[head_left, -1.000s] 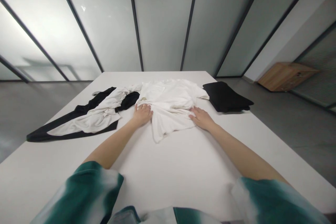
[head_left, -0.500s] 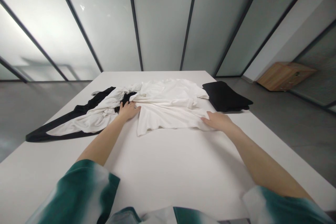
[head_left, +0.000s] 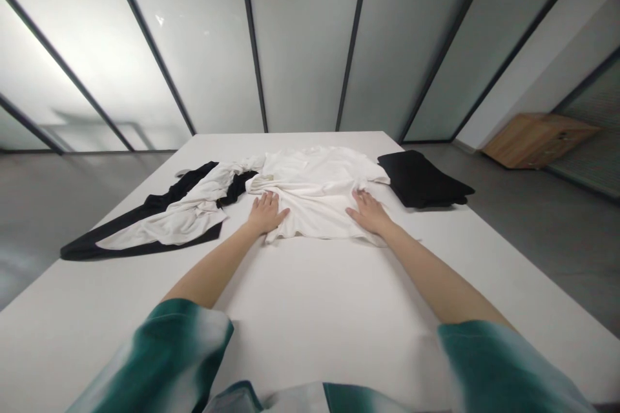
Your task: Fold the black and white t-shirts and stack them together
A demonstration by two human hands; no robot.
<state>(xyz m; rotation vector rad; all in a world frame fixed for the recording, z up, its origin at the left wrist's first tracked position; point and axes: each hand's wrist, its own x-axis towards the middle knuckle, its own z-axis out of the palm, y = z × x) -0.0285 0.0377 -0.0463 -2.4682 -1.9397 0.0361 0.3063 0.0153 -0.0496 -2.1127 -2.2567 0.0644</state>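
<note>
A rumpled white T-shirt [head_left: 314, 187] lies in the middle of the white table [head_left: 310, 310]. My left hand [head_left: 265, 213] rests flat on its lower left part, and my right hand [head_left: 369, 213] presses on its lower right part. Both hands have fingers spread and grip nothing. To the left, a white garment [head_left: 169, 216] lies crumpled over a long black garment [head_left: 116, 239], close to my left hand but not touching it. A folded black garment [head_left: 421, 179] sits beyond my right hand.
The table's far and side edges drop to a grey floor. Frosted glass panels with dark frames stand behind it. A low wooden cabinet [head_left: 537, 140] sits on the floor at the far right. Teal-and-white sleeves cover my forearms at the bottom.
My hands have moved toward each other and lie closer together on the shirt. Its lower part, spread wide before, now looks narrower and more gathered.
</note>
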